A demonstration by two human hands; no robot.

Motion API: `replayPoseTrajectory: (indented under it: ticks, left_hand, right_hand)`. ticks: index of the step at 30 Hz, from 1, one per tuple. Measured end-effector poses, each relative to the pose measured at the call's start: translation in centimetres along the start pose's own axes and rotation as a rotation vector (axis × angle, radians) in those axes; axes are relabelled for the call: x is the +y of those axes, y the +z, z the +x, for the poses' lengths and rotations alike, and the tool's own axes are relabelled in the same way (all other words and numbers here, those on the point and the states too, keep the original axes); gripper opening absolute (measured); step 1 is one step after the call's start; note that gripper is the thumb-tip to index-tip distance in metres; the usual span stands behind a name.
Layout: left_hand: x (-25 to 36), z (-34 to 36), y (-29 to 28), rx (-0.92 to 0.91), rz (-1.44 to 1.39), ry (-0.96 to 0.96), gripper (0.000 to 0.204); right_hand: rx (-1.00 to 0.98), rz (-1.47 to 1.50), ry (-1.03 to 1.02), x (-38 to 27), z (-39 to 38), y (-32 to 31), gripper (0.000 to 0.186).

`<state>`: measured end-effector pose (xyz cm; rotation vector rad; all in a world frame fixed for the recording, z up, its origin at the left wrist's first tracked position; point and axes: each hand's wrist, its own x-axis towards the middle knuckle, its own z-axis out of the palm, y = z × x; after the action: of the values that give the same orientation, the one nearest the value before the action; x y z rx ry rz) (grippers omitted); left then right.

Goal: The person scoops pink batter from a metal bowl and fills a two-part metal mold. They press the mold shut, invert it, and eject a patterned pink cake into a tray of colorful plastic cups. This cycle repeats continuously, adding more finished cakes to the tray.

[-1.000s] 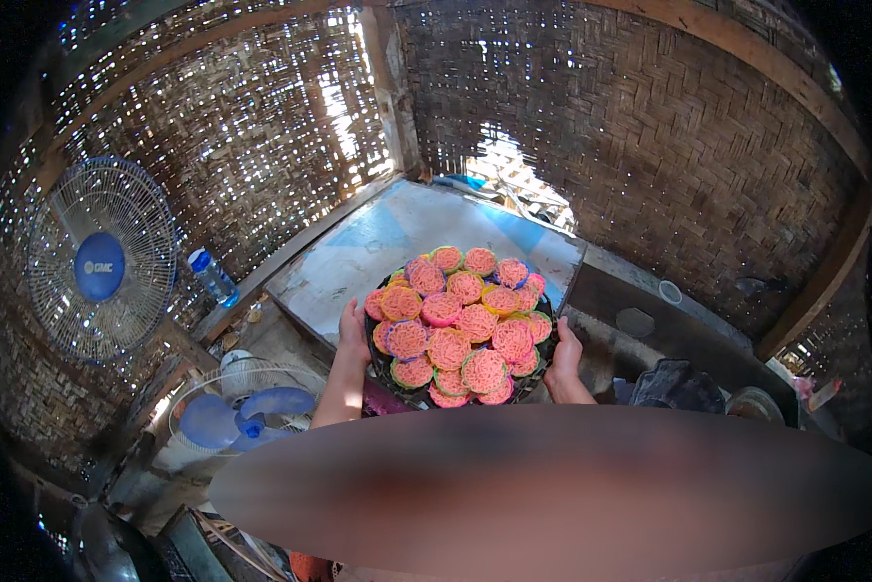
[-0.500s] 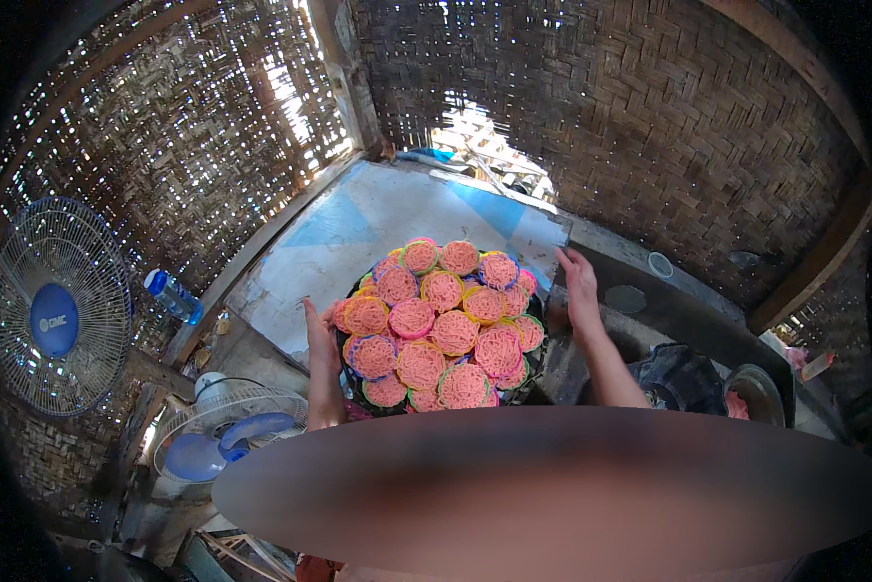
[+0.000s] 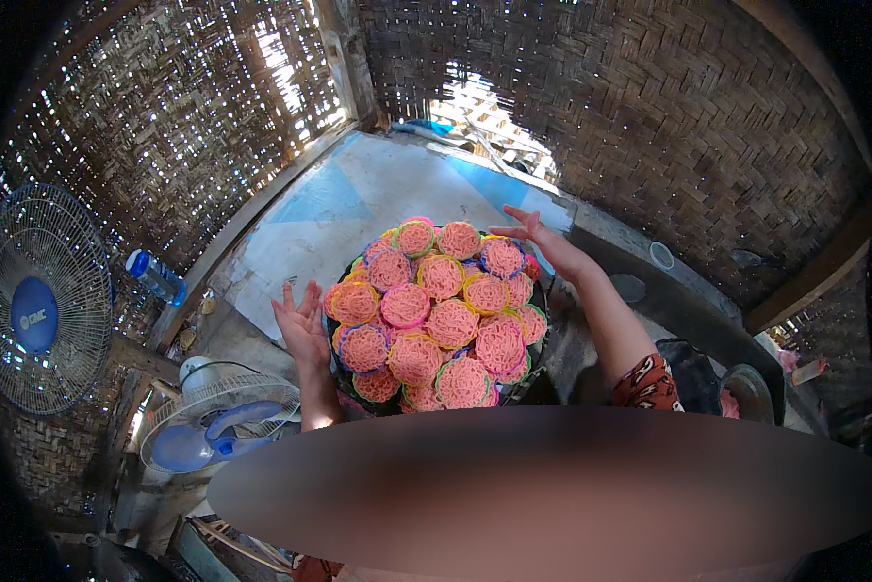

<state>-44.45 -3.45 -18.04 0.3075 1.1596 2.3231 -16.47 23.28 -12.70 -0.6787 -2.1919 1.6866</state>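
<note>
A heap of round, pink, stringy cakes (image 3: pixel 452 323) with yellow, green, blue and pink rims fills a dark round container (image 3: pixel 539 365) in front of me. They look like nests of thin noodles. To the left of the heap, my left hand (image 3: pixel 303 325) is open with its fingers spread, holding nothing. My right hand (image 3: pixel 550 242) reaches past the far right side of the heap, fingers stretched out and apart, also without anything in it. Much of the container is hidden under the cakes and by the blurred area below.
Behind the heap lies a white and blue board (image 3: pixel 397 175) against woven walls (image 3: pixel 649 116). On the left are two fans, one standing (image 3: pixel 36 315) and one lower (image 3: pixel 222 427), and a blue-capped bottle (image 3: pixel 156 278). A metal pot (image 3: pixel 754 388) stands at right.
My left hand has come away from the heap's left side and its fingers have spread. My right hand has moved farther forward and inward. The view has shifted slightly.
</note>
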Motion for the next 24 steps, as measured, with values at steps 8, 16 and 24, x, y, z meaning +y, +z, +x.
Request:
replayPoseTrajectory:
  ticks: [8, 16, 24]
  left_hand:
    - [-0.1, 0.3, -0.4, -0.001, -0.031, 0.013, 0.067]
    - [0.1, 0.1, 0.0, 0.005, -0.016, 0.027, 0.067]
    - [0.1, 0.2, -0.2, 0.000, -0.034, 0.032, 0.066]
  right_hand:
    - [-0.109, -0.050, -0.130, 0.1, 0.4, 0.0, 0.084]
    - [-0.052, -0.046, -0.157, -1.0, 0.0, 0.3, 0.090]
    - [-0.041, -0.070, -0.246, -0.7, -0.8, 0.1, 0.073]
